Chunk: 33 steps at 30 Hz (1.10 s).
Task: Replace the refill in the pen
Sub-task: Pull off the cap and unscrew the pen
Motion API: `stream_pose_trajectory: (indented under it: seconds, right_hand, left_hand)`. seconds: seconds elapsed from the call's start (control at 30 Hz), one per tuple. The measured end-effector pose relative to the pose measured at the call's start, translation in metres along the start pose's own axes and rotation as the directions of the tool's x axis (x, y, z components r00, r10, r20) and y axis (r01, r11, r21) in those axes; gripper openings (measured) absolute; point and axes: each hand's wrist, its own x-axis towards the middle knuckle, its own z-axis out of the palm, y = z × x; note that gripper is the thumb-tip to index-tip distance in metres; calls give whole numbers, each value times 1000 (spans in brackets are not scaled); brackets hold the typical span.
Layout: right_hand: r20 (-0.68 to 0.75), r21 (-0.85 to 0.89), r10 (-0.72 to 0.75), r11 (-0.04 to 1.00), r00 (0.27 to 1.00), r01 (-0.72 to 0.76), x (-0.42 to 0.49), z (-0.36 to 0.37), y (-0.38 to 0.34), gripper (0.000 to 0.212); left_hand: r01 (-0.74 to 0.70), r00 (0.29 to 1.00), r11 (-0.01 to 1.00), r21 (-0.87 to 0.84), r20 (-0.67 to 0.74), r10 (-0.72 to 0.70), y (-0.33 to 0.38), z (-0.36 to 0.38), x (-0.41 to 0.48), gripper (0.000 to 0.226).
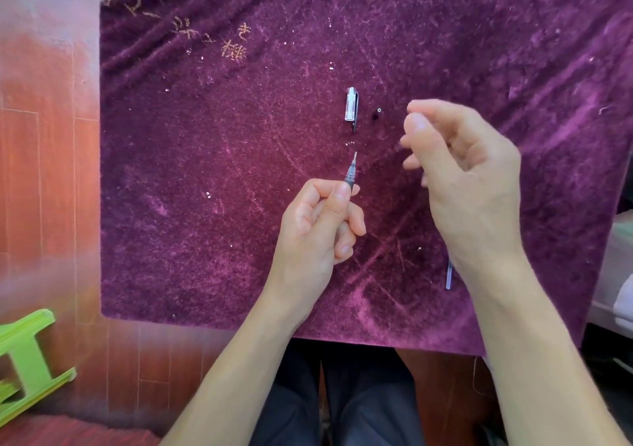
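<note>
Clamped in my left-hand grip [320,226], the pen [350,171] points tip-up; my right-hand grip [459,168] hangs loosely apart beside the cap [351,106] on the purple-clothed tabletop [205,171].

I had one head view, looking steeply down and close over the purple cloth [239,171], both forearms entering from below.

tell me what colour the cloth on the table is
Deep purple cloth, with some gold embroidery near its far edge; head view.
</note>
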Motion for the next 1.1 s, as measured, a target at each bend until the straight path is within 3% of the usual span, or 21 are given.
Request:
stream_pose_trajectory:
  seconds: [0.13, 0.23, 0.5, 1.1]
  right_hand:
    - [111, 116, 226, 964, 968, -238, -32, 0, 8, 11]
    - [197, 153, 291, 934, 936, -323, -47, 1, 18, 13]
    - [267, 234, 276, 911, 923, -340, -62, -1, 28, 10]
    - [311, 147, 314, 917, 897, -372, -59, 10, 19, 11]
  left_hand:
    - [21, 1000, 1000, 15, 10, -22, -1, 5, -9, 19]
    - [36, 999, 999, 14, 23, -37, -6, 7, -18, 18]
    - [47, 998, 998, 29, 39, -48, -17, 6, -37, 19]
    - [28, 1000, 999, 17, -2, -28, -23, -14, -60, 18]
